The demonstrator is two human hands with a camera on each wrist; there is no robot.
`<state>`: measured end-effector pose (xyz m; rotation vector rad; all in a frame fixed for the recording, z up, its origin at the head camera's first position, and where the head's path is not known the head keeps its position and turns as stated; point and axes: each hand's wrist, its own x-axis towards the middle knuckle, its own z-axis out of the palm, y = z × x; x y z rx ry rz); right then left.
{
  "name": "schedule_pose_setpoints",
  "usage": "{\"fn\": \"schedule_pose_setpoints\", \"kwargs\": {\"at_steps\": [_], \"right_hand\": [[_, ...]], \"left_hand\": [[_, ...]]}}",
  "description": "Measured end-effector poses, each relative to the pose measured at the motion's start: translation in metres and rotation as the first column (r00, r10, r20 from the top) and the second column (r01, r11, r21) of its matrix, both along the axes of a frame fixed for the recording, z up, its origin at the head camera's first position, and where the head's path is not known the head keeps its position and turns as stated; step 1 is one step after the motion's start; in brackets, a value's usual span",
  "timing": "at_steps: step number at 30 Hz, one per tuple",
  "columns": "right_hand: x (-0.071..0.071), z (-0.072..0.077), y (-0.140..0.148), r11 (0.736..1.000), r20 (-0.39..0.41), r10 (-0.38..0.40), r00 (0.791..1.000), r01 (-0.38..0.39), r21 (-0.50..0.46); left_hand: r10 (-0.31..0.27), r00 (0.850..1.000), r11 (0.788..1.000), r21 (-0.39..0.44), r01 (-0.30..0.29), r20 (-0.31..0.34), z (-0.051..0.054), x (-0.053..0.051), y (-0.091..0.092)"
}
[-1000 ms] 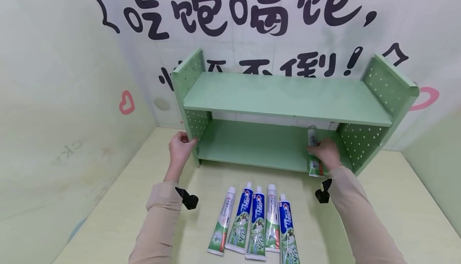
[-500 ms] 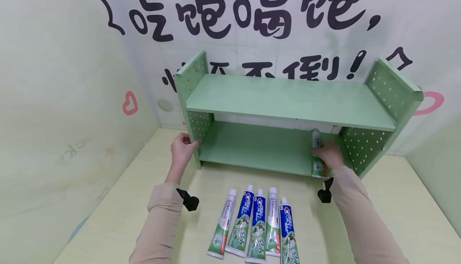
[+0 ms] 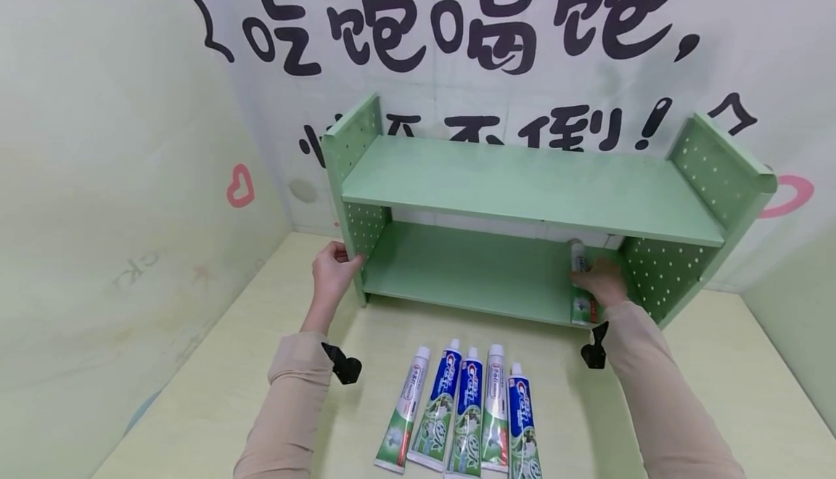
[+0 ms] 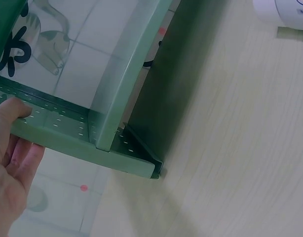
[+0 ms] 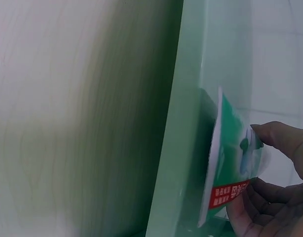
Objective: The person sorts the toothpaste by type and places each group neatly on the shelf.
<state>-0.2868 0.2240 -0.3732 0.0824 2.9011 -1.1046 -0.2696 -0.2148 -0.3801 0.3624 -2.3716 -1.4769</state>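
A green two-tier shelf (image 3: 457, 268) stands on the table. My left hand (image 3: 332, 273) grips the front edge of its left side panel (image 3: 349, 225), thumb inside and fingers outside, as the left wrist view also shows. At the right end of the lower board, my right hand (image 3: 604, 281) pinches a green-and-white toothpaste tube (image 3: 583, 306) between thumb and fingers. The tube points cap-end back, its flat end near the board's front edge. In the right wrist view the flat end of the toothpaste tube (image 5: 230, 168) appears slightly raised at the board (image 5: 173, 163); whether it touches is unclear.
In front of the shelf several toothpaste tubes lie side by side on the table (image 3: 274, 406): white-and-green ones (image 3: 405, 406) and blue-and-green ones (image 3: 436, 406). The upper board (image 3: 522, 178) overhangs the right hand. A wall with black lettering (image 3: 509, 22) stands behind.
The head view has shifted a little, carrying the scene rightward and down. The held toothpaste tube has straightened and slid slightly back onto the board. The left hand keeps its grip on the panel.
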Motion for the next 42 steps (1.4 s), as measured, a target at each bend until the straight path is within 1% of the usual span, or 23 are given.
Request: {"fn": "schedule_pose_setpoints", "kwargs": {"at_steps": [4,9,12,20,24,29,33,38,42], "right_hand": [[-0.005,-0.005,0.005,1.0,-0.008,-0.007,1.0,0.007,0.023],[-0.006,-0.005,0.007,0.999,-0.006,-0.007,1.0,0.007,0.036],[-0.005,-0.004,0.007,0.999,0.002,-0.007,1.0,0.007,0.041],[-0.002,-0.006,0.007,0.999,0.013,-0.016,1.0,0.015,0.044],[0.001,-0.006,0.007,0.998,0.014,0.0,1.0,-0.001,0.062],[0.002,-0.002,0.007,0.997,-0.007,0.001,1.0,-0.001,0.072],[0.001,0.004,0.007,0.999,0.0,-0.016,1.0,0.016,0.039],[0.0,0.011,0.005,0.999,-0.004,-0.03,1.0,0.03,0.015],[0.006,0.017,0.003,0.999,-0.022,-0.03,0.999,0.031,0.009]], "left_hand": [[-0.005,1.0,1.0,-0.003,0.005,0.003,0.0,0.001,0.001],[-0.01,1.0,1.0,-0.002,0.01,-0.004,-0.001,0.001,0.003],[-0.012,1.0,1.0,-0.001,0.012,-0.012,-0.001,0.002,0.003],[-0.013,1.0,1.0,-0.007,0.013,-0.015,-0.003,0.004,0.003],[-0.011,1.0,1.0,-0.003,0.011,-0.018,-0.003,0.005,0.004],[-0.016,1.0,1.0,-0.001,0.016,-0.023,-0.002,0.004,0.004],[-0.018,0.999,1.0,0.002,0.018,-0.032,-0.001,0.002,0.002],[-0.013,0.999,1.0,-0.018,0.013,-0.033,-0.002,-0.001,0.0],[-0.011,1.0,1.0,-0.011,0.011,-0.028,-0.002,-0.001,-0.001]]}}
